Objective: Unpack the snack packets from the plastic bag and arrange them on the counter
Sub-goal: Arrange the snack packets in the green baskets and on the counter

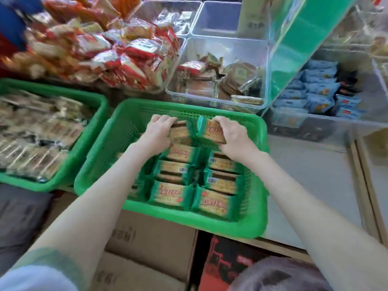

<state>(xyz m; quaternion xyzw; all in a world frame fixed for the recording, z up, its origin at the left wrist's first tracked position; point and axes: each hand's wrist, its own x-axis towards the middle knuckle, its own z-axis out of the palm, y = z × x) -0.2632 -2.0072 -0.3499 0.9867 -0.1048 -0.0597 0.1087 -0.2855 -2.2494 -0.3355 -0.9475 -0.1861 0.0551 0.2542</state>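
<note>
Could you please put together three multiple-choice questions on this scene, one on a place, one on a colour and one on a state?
1. Where do the green-wrapped packets lie?
A. in the middle green basket
B. in a cardboard box
C. on the floor

2. What colour are most packets in the clear bin on the right?
A. red
B. light blue
C. purple

3. What is the right hand doing?
A. hanging idle
B. pressing flat on a box
C. gripping a green-wrapped packet

Answers:
1 A, they fill that basket in rows.
2 B, the light blue packets are stacked inside it.
3 C, its fingers curl round a packet at the basket's far end.
</note>
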